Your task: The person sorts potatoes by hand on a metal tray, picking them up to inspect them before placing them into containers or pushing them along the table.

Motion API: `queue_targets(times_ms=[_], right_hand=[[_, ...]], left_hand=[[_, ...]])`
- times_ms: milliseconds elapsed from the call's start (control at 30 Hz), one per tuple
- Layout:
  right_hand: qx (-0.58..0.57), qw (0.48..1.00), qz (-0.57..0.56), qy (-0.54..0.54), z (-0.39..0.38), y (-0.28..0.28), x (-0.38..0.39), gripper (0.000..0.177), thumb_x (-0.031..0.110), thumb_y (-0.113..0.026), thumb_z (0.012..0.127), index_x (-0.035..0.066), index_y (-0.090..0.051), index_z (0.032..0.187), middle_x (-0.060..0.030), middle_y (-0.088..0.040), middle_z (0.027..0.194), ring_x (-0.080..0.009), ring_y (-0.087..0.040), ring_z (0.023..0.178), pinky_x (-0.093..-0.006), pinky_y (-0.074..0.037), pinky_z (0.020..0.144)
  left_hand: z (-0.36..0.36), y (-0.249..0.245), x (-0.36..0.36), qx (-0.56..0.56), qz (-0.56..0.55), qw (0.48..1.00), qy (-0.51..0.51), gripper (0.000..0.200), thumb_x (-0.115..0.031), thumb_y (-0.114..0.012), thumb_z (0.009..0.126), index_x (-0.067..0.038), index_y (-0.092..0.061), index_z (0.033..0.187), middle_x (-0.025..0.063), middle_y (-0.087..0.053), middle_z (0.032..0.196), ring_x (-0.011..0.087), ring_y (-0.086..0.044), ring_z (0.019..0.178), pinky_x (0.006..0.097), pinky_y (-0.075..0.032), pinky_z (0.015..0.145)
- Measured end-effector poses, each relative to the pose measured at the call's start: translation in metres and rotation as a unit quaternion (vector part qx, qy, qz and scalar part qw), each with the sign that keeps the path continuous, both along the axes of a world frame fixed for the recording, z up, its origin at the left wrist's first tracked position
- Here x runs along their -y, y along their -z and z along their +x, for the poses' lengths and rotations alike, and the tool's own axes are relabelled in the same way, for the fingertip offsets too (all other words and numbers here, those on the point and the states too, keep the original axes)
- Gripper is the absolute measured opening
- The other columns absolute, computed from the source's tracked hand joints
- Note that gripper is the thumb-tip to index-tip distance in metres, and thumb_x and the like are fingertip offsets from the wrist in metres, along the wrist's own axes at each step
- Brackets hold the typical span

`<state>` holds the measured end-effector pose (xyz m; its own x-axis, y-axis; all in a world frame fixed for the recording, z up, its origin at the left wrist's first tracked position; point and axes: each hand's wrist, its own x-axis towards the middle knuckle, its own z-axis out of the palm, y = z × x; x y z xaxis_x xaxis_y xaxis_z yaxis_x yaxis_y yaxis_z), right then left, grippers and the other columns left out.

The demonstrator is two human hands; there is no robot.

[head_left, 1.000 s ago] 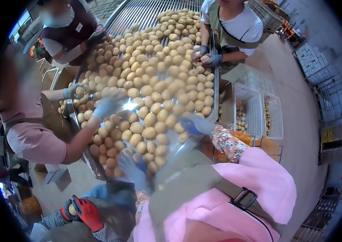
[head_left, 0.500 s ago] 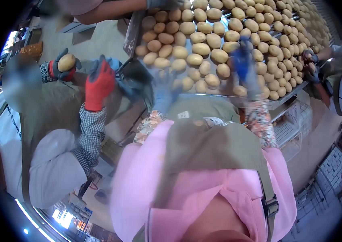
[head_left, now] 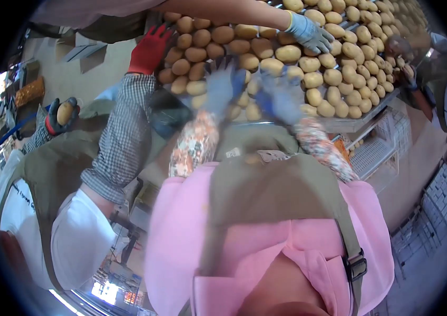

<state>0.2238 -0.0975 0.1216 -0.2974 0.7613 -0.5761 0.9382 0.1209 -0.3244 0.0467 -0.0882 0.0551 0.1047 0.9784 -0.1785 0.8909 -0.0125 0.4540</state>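
Observation:
Potatoes point(head_left: 287, 53) lie in many rows on a metal sorting table point(head_left: 334, 124). My left hand point(head_left: 219, 87), in a grey-blue glove with dark fingertips, reaches over the near part of them with its fingers spread. Beside it on the right, my right hand point(head_left: 280, 95), in a blue glove, is smeared by motion among the potatoes at the near edge. Both forearms wear floral sleeves. Whether my right fingers are closed round a potato cannot be made out.
A co-worker's red glove point(head_left: 150, 50) is at the table's left end; their other hand holds a potato point(head_left: 65, 113). Another person's blue-gloved hand point(head_left: 309, 34) reaches across from the far side. A person stands at the right. A white crate point(head_left: 373, 155) sits below the table.
My right hand has moved left, close to my left hand, which has shifted slightly forward. The red glove has moved up to the potatoes. The far person's arm now stretches across the table.

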Motion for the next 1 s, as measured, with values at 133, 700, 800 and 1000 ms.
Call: queue_targets(times_ms=[133, 700, 800, 1000], right_hand=[[-0.060, 0.929, 0.332, -0.150, -0.015, 0.075, 0.050, 0.038, 0.025, -0.058, 0.086, 0.016, -0.056, 0.122, -0.0138, -0.057, 0.124, -0.0321, -0.053, 0.117, -0.0426, -0.042, 0.096], [-0.126, 0.963, 0.148, -0.187, -0.013, 0.068, 0.081, 0.040, 0.025, -0.060, 0.088, 0.033, -0.057, 0.127, -0.0031, -0.038, 0.150, -0.0362, -0.028, 0.140, -0.0556, -0.018, 0.113], [-0.372, 0.923, -0.086, -0.053, -0.031, 0.069, 0.063, 0.039, 0.022, -0.060, 0.087, 0.030, -0.059, 0.125, -0.0066, -0.041, 0.148, -0.0342, -0.034, 0.137, -0.0523, -0.023, 0.112], [-0.294, 0.936, 0.164, 0.104, 0.036, 0.058, 0.056, 0.039, 0.014, -0.055, 0.093, 0.005, -0.053, 0.130, -0.0116, -0.060, 0.122, -0.0227, -0.057, 0.111, -0.0327, -0.044, 0.096]], left_hand=[[0.000, 0.037, 0.003, -0.099, 0.017, 0.995, 0.020, 0.063, -0.049, -0.047, 0.091, -0.012, -0.041, 0.142, 0.0163, -0.044, 0.142, 0.0373, -0.037, 0.133, 0.0574, -0.021, 0.110], [-0.049, 0.030, 0.106, -0.091, 0.017, 0.962, -0.258, 0.067, -0.049, -0.048, 0.090, -0.016, -0.033, 0.147, 0.0200, -0.043, 0.143, 0.0422, -0.045, 0.124, 0.0570, -0.028, 0.106], [-0.066, 0.027, 0.120, -0.126, 0.002, 0.963, -0.239, 0.060, -0.043, -0.044, 0.094, -0.018, -0.033, 0.147, 0.0185, -0.042, 0.143, 0.0413, -0.045, 0.123, 0.0578, -0.028, 0.105], [-0.049, 0.008, 0.144, -0.094, 0.098, 0.985, -0.110, 0.052, -0.034, -0.050, 0.091, -0.013, -0.045, 0.139, 0.0193, -0.045, 0.138, 0.0425, -0.039, 0.126, 0.0566, -0.027, 0.106]])
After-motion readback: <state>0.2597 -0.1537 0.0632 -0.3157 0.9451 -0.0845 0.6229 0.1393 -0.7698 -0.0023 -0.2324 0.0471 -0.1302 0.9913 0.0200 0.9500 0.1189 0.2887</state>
